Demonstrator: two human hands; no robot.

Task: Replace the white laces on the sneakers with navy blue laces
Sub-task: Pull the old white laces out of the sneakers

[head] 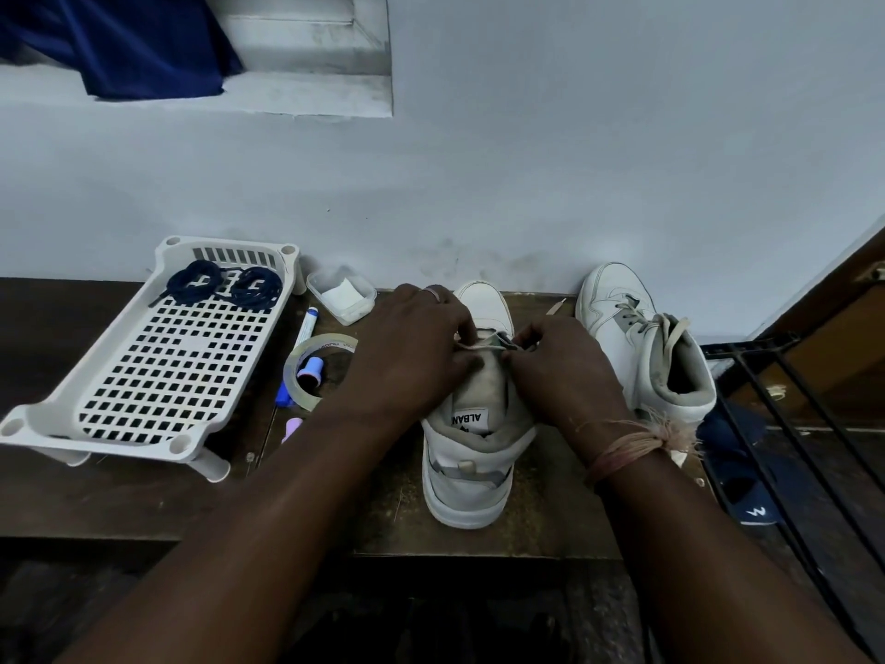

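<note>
A white high-top sneaker (471,452) stands on the dark wooden table (119,496), heel toward me. My left hand (412,347) and my right hand (560,361) meet over its tongue, each pinching the white lace (471,346) near the upper eyelets. The second white sneaker (637,337) stands to the right, its white lace still threaded and hanging loose. Two coiled navy blue laces (225,285) lie at the far end of a white perforated tray (143,366) on the left.
Between tray and shoe lie a roll of clear tape (299,381), a pen (304,328), small blue and purple items, and a clear plastic box (342,292). A wall stands right behind the table. A black metal rack (785,448) and a dark slipper sit at right.
</note>
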